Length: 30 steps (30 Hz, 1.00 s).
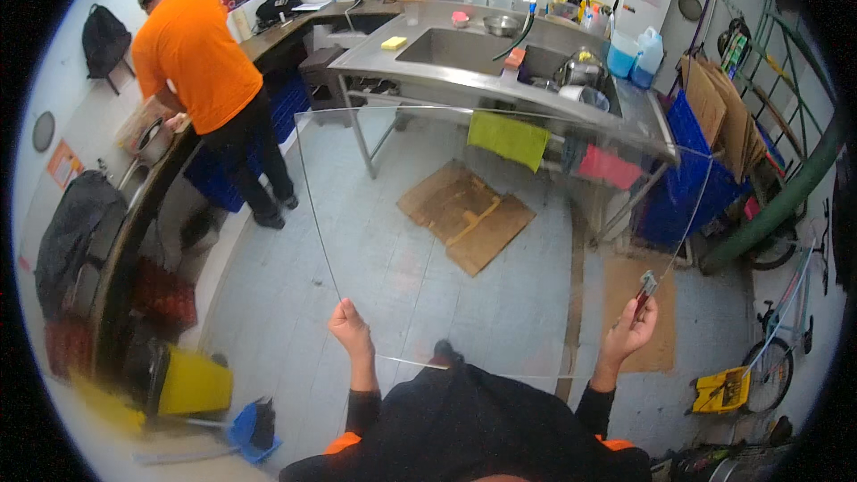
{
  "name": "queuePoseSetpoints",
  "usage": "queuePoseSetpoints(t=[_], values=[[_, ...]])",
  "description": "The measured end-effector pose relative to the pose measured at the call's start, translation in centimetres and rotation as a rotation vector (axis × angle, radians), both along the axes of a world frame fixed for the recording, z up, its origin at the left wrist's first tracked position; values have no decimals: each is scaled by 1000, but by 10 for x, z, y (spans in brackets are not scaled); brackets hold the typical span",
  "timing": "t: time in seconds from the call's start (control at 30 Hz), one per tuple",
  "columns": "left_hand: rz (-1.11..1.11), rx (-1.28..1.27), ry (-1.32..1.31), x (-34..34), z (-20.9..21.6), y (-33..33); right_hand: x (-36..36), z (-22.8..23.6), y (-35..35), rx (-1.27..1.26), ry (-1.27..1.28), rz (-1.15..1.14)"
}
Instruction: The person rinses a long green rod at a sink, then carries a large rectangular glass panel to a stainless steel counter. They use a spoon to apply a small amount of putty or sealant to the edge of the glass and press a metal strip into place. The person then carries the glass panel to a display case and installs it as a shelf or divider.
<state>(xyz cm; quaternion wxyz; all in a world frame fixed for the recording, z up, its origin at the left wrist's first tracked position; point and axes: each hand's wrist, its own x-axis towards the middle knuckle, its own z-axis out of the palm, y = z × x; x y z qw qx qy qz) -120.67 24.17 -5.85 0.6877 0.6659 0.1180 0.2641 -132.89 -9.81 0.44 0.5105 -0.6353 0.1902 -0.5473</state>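
Observation:
A large clear pane [316, 214], glass or plastic, is held up in front of me, and the floor and sink show through it. My left hand [352, 330] is closed on its left edge near the lower corner, thumb up. On the other side, my right hand [630, 332] is closed around a small tool with a dark red handle and a metal head [644, 291], which looks like a scraper. That hand is at the pane's right edge; whether its fingers also grip the pane I cannot tell.
Beyond the pane stands a steel sink counter [357, 58] with a green cloth [509, 140] hanging below. Flattened cardboard [464, 214] lies on the floor. A person in orange [198, 58] works at the left counter. A yellow bin [192, 382] and a bicycle [773, 375] flank me.

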Motion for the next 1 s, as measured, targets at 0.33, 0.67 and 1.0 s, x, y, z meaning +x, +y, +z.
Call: queuePoseSetpoints(t=[0.33, 0.67, 1.0], values=[[-231, -76, 29, 270, 8, -93, 237, -10, -79, -4, 96, -212], [-93, -24, 177, 495, 10, -148, 508, -45, -155, 112, 126, 39], [-33, 185, 316, 687, -27, -146, 720, -75, -173, 34, 327, 51]])
